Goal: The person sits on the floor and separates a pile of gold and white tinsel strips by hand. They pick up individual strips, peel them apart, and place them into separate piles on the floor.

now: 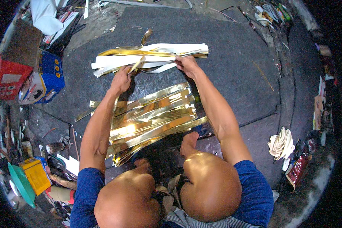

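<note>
A bundle of long white and gold strips [155, 59] lies crosswise in front of me on a dark mat. My left hand [121, 79] is closed around strips near the bundle's left part, and a narrow gold strip sticks up beside its fingers. Toward the bundle's right end, my right hand [187, 66] grips the near edge, thumb and fingers closed on it. Nearer to me, between my forearms, shiny gold strips [152, 119] are spread in a loose, overlapping pile. My left forearm covers part of that pile's left side.
The dark mat [231, 53] spreads under everything. Red [10, 79] and blue [51, 78] boxes stand at the left. Below them are a yellow box [35, 175] and a green disc-shaped thing [22, 184]. A crumpled cream cloth [281, 144] lies at the right. My bare feet are close to the gold pile.
</note>
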Demonstrator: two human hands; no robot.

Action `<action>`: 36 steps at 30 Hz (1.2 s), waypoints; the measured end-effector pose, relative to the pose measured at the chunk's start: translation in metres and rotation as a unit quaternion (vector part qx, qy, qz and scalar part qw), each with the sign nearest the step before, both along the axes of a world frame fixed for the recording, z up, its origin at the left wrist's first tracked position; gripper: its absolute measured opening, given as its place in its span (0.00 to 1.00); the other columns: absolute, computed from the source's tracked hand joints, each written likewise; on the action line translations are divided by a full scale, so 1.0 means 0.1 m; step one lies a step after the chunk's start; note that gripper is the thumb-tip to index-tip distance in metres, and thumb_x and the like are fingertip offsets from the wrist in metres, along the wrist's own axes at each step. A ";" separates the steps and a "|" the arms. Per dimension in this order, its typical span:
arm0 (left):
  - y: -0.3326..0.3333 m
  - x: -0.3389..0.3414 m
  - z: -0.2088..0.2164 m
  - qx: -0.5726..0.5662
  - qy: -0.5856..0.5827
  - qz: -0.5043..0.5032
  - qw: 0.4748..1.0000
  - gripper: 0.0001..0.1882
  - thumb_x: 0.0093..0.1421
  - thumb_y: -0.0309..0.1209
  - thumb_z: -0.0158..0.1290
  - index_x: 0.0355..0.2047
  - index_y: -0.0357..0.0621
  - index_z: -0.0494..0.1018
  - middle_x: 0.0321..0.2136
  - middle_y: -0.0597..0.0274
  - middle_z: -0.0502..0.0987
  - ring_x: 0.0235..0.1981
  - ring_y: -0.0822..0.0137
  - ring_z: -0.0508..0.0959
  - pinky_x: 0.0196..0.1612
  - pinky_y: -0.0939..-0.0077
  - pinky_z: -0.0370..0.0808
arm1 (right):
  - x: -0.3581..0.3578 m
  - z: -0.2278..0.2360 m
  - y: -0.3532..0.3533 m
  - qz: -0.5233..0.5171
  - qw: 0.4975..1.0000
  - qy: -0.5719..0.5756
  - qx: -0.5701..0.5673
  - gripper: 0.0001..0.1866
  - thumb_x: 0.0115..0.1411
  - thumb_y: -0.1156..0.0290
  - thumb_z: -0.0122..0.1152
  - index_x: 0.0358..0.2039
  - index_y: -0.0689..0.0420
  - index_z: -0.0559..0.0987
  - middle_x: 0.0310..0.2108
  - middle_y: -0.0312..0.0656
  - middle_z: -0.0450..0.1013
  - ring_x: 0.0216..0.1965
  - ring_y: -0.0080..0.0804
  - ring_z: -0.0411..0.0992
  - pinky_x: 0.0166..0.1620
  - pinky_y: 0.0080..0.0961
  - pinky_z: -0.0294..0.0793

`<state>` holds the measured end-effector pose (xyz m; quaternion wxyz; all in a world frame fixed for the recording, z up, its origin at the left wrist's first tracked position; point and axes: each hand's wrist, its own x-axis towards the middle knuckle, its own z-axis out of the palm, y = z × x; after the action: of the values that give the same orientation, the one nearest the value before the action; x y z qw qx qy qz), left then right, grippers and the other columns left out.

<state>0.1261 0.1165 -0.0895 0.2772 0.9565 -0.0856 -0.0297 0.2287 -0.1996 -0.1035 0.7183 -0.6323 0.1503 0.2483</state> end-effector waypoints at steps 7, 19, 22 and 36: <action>-0.63 -0.98 0.68 0.099 -0.057 -0.004 0.993 0.12 0.53 0.24 0.47 0.40 0.42 0.68 0.33 0.52 0.71 0.36 0.49 0.76 0.35 0.56 0.74 | -0.97 0.25 -0.21 0.094 0.878 -0.270 -0.384 0.16 0.63 0.60 0.55 0.28 0.61 0.78 0.18 0.38 0.72 0.20 0.25 0.70 0.24 0.29 0.72; -0.65 -1.14 0.74 -0.057 0.175 -0.119 0.976 0.12 0.53 0.33 0.50 0.38 0.47 0.76 0.31 0.51 0.79 0.33 0.50 0.78 0.36 0.56 0.74 | -1.91 1.17 0.04 0.223 0.885 -0.349 -0.211 0.07 0.61 0.74 0.57 0.32 0.64 0.81 0.30 0.39 0.76 0.30 0.23 0.74 0.35 0.19 0.73; -0.66 -1.16 0.86 -0.065 0.033 -0.090 0.993 0.11 0.51 0.35 0.53 0.33 0.43 0.74 0.34 0.47 0.76 0.38 0.54 0.76 0.37 0.61 0.71 | -1.97 1.23 0.08 0.178 0.952 -0.200 -0.148 0.09 0.61 0.71 0.57 0.29 0.63 0.80 0.29 0.39 0.77 0.26 0.24 0.74 0.32 0.19 0.73; -1.16 -1.51 1.09 -0.213 0.158 0.128 0.956 0.17 0.51 0.39 0.62 0.19 0.39 0.70 0.18 0.62 0.74 0.21 0.67 0.73 0.27 0.71 0.69 | -2.31 0.98 0.13 0.148 0.916 0.204 0.314 0.08 0.63 0.66 0.57 0.40 0.54 0.75 0.27 0.33 0.74 0.24 0.20 0.72 0.28 0.18 0.73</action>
<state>-0.0251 0.0005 0.0197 0.4863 0.8612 0.0784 -0.1256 -0.0026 -0.1870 -0.0058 0.7885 -0.3253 0.1127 0.5097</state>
